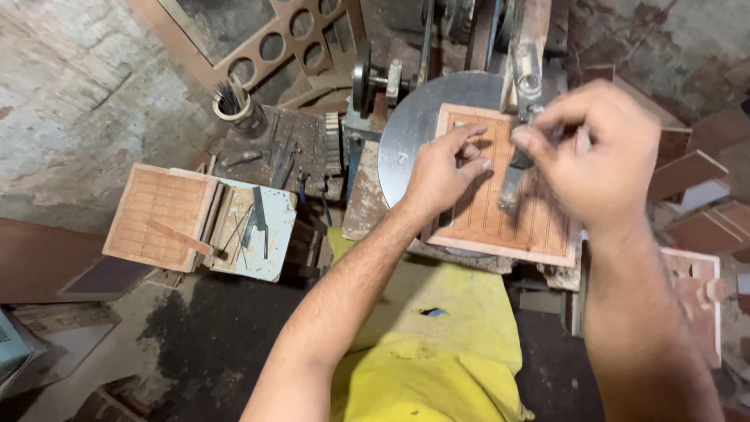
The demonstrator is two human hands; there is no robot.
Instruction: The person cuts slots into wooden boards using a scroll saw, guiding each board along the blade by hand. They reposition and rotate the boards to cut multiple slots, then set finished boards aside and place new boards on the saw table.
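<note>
The wooden panel (pixel 500 211), cut with parallel slots, lay flat on the round metal saw table (pixel 406 133), directly under the blade clamp (pixel 528 82). The left hand (pixel 441 172) rested on the panel, fingers curled and pressing down, grasping nothing. The right hand (pixel 598 152) pinched the fitting at the lower end of the clamp, fingers closed around it. The step in hand appeared to be fixing the blade through a slot. The next move would call for the panel held steady during tightening. A second slotted panel (pixel 156 215) lay well apart on the left.
</note>
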